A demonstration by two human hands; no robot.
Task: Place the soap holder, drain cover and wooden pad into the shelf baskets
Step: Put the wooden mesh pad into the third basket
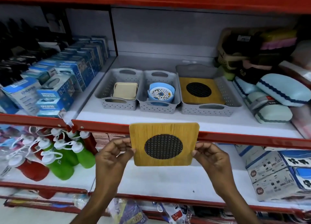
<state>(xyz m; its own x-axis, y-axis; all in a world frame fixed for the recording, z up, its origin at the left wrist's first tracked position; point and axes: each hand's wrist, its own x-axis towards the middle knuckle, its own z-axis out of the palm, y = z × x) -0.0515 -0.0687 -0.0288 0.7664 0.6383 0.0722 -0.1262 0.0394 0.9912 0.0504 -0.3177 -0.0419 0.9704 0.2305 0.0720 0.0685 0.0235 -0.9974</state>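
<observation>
I hold a square wooden pad with a dark woven oval centre in front of the red shelf edge. My left hand grips its left side and my right hand grips its right side. On the shelf above stand three grey baskets. The left basket holds a cream soap holder. The middle basket holds a blue drain cover with a floral top. The right basket holds another wooden pad lying flat.
Blue boxes fill the shelf to the left of the baskets; pale blue soap cases pile at the right. Below are green and red bottles at left and printed cartons at right. A red shelf edge runs behind the held pad.
</observation>
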